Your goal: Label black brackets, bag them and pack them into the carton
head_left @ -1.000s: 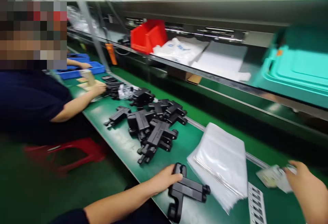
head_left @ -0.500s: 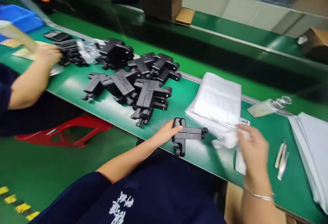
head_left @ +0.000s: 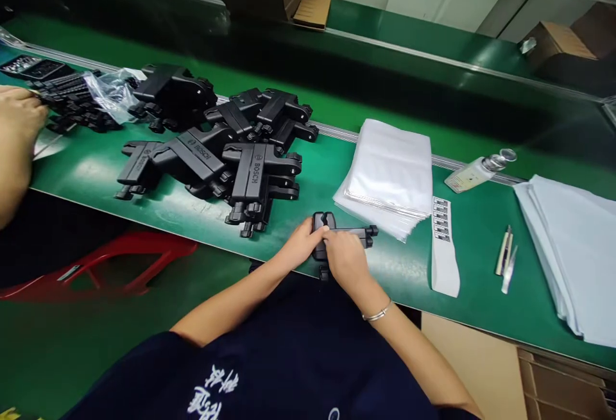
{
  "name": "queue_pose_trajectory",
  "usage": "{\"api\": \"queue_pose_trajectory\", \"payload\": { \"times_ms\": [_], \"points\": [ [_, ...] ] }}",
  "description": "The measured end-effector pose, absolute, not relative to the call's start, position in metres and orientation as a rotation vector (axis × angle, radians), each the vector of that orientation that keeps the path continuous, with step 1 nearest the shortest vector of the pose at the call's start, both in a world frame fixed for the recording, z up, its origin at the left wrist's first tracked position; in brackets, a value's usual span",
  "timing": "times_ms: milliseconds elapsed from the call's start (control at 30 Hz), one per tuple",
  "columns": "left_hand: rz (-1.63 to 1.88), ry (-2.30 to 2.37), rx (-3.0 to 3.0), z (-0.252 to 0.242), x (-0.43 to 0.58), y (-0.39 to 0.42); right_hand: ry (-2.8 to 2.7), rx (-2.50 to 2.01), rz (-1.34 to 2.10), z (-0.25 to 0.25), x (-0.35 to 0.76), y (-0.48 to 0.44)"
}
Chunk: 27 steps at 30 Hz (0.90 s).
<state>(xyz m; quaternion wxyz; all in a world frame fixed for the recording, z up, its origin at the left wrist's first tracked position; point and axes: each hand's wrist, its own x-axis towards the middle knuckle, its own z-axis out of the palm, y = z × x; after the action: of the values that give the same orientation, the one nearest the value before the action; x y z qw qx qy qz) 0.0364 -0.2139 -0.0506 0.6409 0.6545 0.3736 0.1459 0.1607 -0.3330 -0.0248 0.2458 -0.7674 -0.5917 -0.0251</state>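
Observation:
A black plastic clamp mount lies at the bench's front edge, its arm pointing right. My left hand grips its left end, thumb on top. My right hand is closed with fingers curled down on the middle of the mount; whatever its fingertips pinch is hidden. Left of my hands is a pile of similar black clamp mounts, some lettered BOSCH. To the right lies a white label strip with printed labels at its far end. A stack of clear plastic bags lies beyond my hands.
A pump bottle lies tilted by the rail. Tweezers and a slim tool lie right of the labels, near white sheets. A co-worker's hand is at far left by black parts. A red stool stands below.
My right hand has moved left from the label strip onto the clamp mount. The strip now lies flat. My left hand keeps its grip, and the view has shifted right.

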Motion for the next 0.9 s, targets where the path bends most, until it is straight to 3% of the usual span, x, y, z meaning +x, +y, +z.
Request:
{"api": "queue_pose_trajectory", "payload": {
  "times_ms": [400,533,667,800,900],
  "points": [
    [0.333,0.844,1.533,-0.048,0.035,-0.215,-1.307,-2.252,-0.246,-0.033,0.17,-0.351],
    [0.353,0.843,1.533,-0.05,0.035,-0.216,-1.628,-2.056,-0.097,-0.023,0.163,-0.332],
    [0.36,0.85,1.519,-0.049,0.035,-0.217,-1.392,-2.255,-0.083,-0.017,0.172,-0.317],
    [0.365,0.862,1.577,-0.045,0.035,-0.219,-1.623,-2.121,0.03,-0.016,0.172,-0.311],
    [0.356,0.889,1.595,-0.044,0.036,-0.219,-1.521,-2.29,0.056,-0.012,0.172,-0.306]
  ]
}}
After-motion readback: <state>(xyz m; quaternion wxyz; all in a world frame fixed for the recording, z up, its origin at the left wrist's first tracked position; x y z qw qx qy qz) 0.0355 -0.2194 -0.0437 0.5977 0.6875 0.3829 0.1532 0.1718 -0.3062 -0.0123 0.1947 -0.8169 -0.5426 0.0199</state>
